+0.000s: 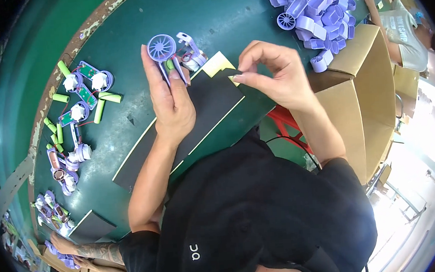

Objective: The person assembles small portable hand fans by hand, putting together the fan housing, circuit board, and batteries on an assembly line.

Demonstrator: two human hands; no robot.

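My left hand [171, 101] holds a small lilac fan part [162, 48] with a round grille, upright above the green table [208, 14]; a green cylinder shows between its fingers. My right hand [271, 73] pinches the corner of a black foam sheet [186, 123] with a yellowish backing, which lies diagonally on the table under both hands. A second lilac part with red wires [190, 53] lies just behind the held fan.
Green cylinders, small circuit boards and white motor pieces [84, 93] are spread at the left. A heap of lilac plastic housings [314, 5] fills the top right by a cardboard box [368, 98]. Another person's tattooed forearm [91, 251] reaches in at lower left; another person sits at right.
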